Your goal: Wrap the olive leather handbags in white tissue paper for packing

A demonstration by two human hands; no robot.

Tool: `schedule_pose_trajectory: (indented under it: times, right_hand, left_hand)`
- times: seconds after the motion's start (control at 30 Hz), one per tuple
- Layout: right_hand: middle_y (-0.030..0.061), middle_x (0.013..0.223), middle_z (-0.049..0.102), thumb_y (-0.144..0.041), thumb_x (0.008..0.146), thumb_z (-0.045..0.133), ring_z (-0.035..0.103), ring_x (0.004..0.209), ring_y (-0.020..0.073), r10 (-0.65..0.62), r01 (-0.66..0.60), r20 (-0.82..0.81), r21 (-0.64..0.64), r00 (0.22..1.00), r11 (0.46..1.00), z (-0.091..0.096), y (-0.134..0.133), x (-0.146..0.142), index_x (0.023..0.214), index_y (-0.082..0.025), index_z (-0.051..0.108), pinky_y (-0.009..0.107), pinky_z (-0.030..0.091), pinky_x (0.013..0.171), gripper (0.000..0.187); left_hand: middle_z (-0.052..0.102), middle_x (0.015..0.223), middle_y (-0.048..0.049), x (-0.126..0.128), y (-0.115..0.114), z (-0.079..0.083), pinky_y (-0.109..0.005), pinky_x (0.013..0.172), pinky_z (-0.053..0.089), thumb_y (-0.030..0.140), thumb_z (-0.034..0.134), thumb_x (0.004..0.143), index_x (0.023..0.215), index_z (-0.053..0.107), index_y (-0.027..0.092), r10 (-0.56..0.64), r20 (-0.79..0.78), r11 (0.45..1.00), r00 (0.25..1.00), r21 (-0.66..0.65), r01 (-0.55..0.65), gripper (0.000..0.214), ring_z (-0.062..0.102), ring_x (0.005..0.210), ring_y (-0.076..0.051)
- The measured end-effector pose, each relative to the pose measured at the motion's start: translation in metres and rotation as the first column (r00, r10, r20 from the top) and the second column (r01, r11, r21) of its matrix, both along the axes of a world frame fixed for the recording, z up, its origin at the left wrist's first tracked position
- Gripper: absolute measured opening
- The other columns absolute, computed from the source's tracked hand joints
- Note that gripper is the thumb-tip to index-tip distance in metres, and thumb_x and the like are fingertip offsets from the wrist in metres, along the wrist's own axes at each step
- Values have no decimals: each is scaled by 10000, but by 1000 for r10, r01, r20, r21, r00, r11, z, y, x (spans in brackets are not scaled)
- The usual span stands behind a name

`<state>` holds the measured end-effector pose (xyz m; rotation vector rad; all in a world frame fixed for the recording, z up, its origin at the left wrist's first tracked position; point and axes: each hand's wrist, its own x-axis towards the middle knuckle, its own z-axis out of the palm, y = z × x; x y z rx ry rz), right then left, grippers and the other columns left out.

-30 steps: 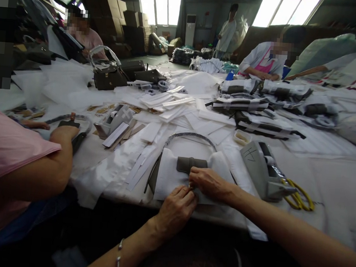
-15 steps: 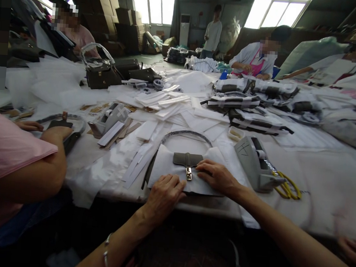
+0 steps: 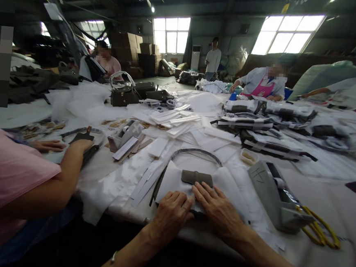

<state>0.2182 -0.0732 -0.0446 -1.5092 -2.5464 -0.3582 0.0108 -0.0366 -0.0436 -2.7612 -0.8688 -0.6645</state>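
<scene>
My left hand (image 3: 171, 213) and right hand (image 3: 218, 210) lie flat, fingers out, gripping nothing, pressed on the paper-wrapped grey bag (image 3: 197, 178) at the near edge of the table (image 3: 325, 182). Black scrawl on the near tape dispenser (image 3: 276, 196), unreadable. The bag's lower front is hidden under my hands. I count two dispensers, the second dispenser (image 3: 125, 133) at left, and one pair of yellow scissors (image 3: 321, 232).

I log the white wrap (image 3: 171, 181) as matt and soft, either thin foam or paper; I cannot tell which. Grey flap (image 3: 197, 178): matt, smooth, leather-like. Curved handle (image 3: 195, 152): dark, faint sheen. Tape dispenser (image 3: 269, 190): grey plastic, dull. Scissor handles (image 3: 324, 233): glossy yellow plastic. Table cover (image 3: 321, 186): white, matt.
</scene>
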Motion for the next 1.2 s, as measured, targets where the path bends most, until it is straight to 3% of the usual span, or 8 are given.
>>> schedule_pose_trajectory:
  times: [0.17, 0.27, 0.37, 0.5, 0.67, 0.9, 1.07, 1.2]
  right_hand:
    - [100, 1511, 447, 36, 761, 398, 476, 1336, 319, -20, 19, 23, 56, 1000, 998, -12, -3, -1, 1491, -210, 388, 546, 475, 1013, 771]
    - [114, 1495, 464, 37, 743, 398, 506, 1308, 327, -8, 6, 46, 48, 999, 999, -10, -1, -2, 1492, -207, 392, 538, 499, 986, 788]
    - [103, 1458, 513, 31, 737, 413, 552, 1259, 339, 29, -30, 71, 13, 997, 999, -4, 2, -1, 1464, -224, 436, 544, 527, 948, 771]
    - [73, 1469, 503, 40, 732, 410, 557, 1251, 352, 15, -16, 89, 8, 996, 1000, -2, 2, 2, 1497, -272, 381, 635, 480, 980, 826]
    - [54, 1551, 378, 58, 750, 375, 447, 1357, 350, -22, 20, 75, 32, 997, 999, -16, -4, 5, 1539, -289, 280, 621, 470, 1008, 867]
    - [61, 1553, 374, 40, 778, 384, 436, 1363, 365, -13, 12, 39, 37, 999, 999, -25, -7, 3, 1544, -309, 261, 650, 441, 1019, 851]
    - [50, 1565, 349, 44, 782, 371, 416, 1378, 355, -27, 26, 54, 16, 998, 1000, -25, -8, 4, 1552, -316, 227, 647, 436, 1032, 862]
    - [43, 1572, 335, 74, 736, 355, 402, 1391, 338, -39, 40, 41, -3, 998, 999, -25, -8, 5, 1552, -327, 222, 631, 439, 1042, 918]
  left_hand:
    - [661, 1176, -117, -2, 1, -20, -360, 879, 482, 151, 449, 964, 1285, 562, 135, 41, -57, 995, 998, 93, -35, 341, 615, 996, -223]
    - [621, 1317, -97, -4, 2, -36, -425, 1057, 408, 206, 397, 995, 1286, 595, 184, 19, 41, 986, 999, 163, -26, 352, 551, 1222, -247]
    - [658, 1278, -63, -5, 3, -48, -458, 1105, 383, 232, 331, 1022, 1270, 620, 206, -4, 178, 977, 984, 211, -34, 382, 560, 1240, -246]
    - [664, 1277, -45, -11, 3, -46, -387, 1096, 418, 233, 290, 1038, 1305, 598, 209, -34, 208, 977, 978, 214, -12, 408, 587, 1215, -200]
    - [652, 1295, -44, -32, 9, -34, -453, 1114, 409, 229, 392, 1017, 1279, 609, 242, 46, 153, 975, 987, 208, -78, 340, 533, 1288, -234]
    - [710, 1171, -51, -42, 13, -45, -358, 1021, 506, 163, 328, 1024, 1242, 639, 212, -2, 230, 984, 973, 176, -40, 383, 645, 1113, -184]
    - [692, 1218, -62, -53, 9, -20, -398, 1064, 474, 210, 390, 1018, 1254, 614, 195, -91, 214, 996, 973, 31, 87, 326, 618, 1178, -192]
    - [736, 1000, -21, -60, 46, 20, -289, 933, 527, 316, 474, 1005, 1058, 677, 218, -9, 266, 971, 964, -229, 72, 232, 684, 970, -145]
